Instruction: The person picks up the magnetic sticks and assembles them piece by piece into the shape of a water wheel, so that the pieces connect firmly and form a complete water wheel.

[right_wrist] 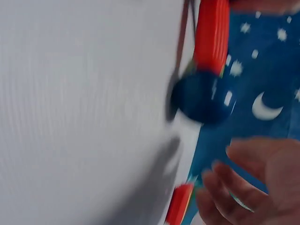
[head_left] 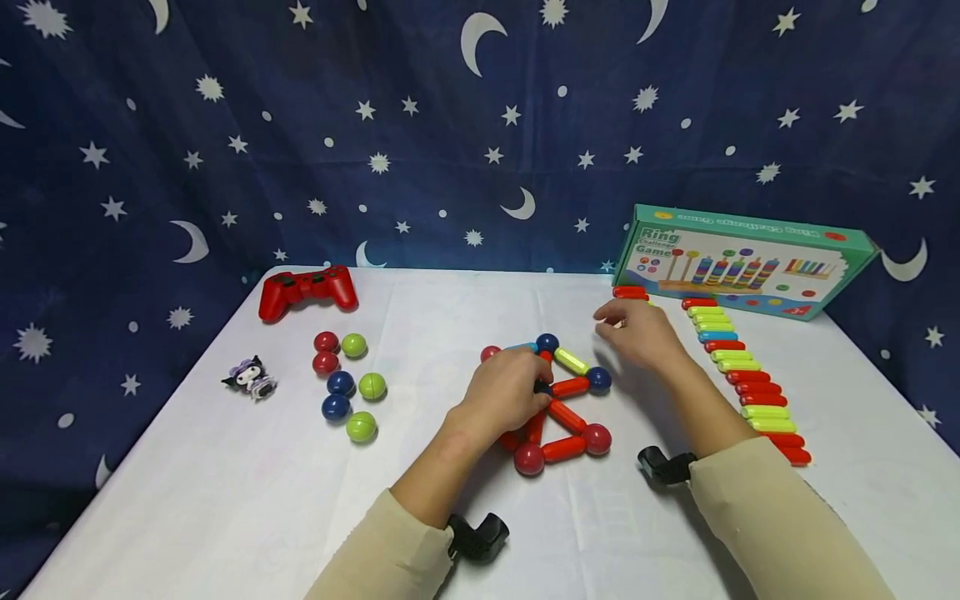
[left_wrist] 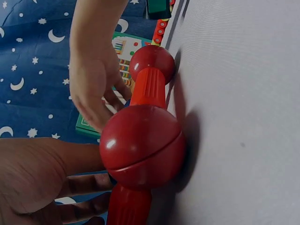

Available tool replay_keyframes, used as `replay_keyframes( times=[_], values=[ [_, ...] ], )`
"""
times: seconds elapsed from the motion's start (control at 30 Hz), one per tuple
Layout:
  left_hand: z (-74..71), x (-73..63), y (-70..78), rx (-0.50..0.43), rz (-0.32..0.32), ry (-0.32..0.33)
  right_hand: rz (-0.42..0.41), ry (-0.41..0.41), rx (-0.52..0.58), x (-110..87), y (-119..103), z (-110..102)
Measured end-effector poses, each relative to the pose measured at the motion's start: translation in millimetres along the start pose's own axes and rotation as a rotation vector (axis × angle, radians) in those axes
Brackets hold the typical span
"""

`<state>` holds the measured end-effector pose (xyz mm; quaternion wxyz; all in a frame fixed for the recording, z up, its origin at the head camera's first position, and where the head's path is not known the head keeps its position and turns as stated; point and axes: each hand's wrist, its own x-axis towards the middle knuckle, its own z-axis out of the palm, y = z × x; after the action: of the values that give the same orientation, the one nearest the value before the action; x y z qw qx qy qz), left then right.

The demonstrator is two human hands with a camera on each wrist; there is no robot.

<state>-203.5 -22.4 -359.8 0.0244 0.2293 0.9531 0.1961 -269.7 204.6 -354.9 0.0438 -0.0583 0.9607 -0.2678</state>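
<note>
A structure of magnetic rods and balls lies on the white table: red rods [head_left: 564,449], a yellow-green rod [head_left: 572,361], a light blue rod, red balls [head_left: 597,439] and dark blue balls [head_left: 598,380]. My left hand [head_left: 508,392] reaches over its middle, and its thumb and fingers pinch a dark blue ball there, mostly covered. In the left wrist view, a red ball [left_wrist: 143,145] blocks part of that grip. Beyond the structure's right side, my right hand [head_left: 637,333] hovers with loosely bent fingers, holding nothing, near the red rods [head_left: 630,292] by the box.
Several loose red, blue and green balls [head_left: 372,386] lie to the left. Behind them are a red game controller [head_left: 308,292] and a small figurine [head_left: 251,379]. A column of coloured rods [head_left: 753,377] runs down the right, before a green game box [head_left: 742,262].
</note>
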Motion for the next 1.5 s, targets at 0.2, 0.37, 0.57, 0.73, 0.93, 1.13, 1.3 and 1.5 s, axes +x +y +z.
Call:
replay_keyframes(
  times=[0.2,0.37,0.57,0.73,0.93,1.13,1.3,1.5],
  values=[
    [0.3,-0.1,0.9,0.019,0.026,0.003,0.102,0.034,-0.188,0.3,26.5,-16.2],
    [-0.7,-0.8,1.7,0.023,0.028,0.011,0.096,-0.005,-0.317,-0.4,36.0,-16.8],
    [1.1,-1.4,1.3,0.024,0.032,0.052,0.052,0.007,-0.409,1.3,38.8,-14.9],
    [5.9,1.8,1.0,0.054,0.036,0.110,0.091,-0.067,-0.327,-2.3,41.3,-18.3],
    [10.4,5.2,1.5,0.075,0.016,0.166,0.142,-0.198,-0.103,-7.9,37.4,-20.5],
    [14.4,8.4,3.2,0.074,-0.023,0.210,0.185,-0.233,0.123,-13.4,31.1,-18.8],
    [12.5,14.7,6.5,0.099,-0.053,0.181,0.208,-0.209,0.252,-20.2,24.8,-16.6],
    [4.4,28.1,15.8,0.075,-0.132,0.129,0.201,-0.224,0.359,-29.5,14.4,-13.4]
  ],
)
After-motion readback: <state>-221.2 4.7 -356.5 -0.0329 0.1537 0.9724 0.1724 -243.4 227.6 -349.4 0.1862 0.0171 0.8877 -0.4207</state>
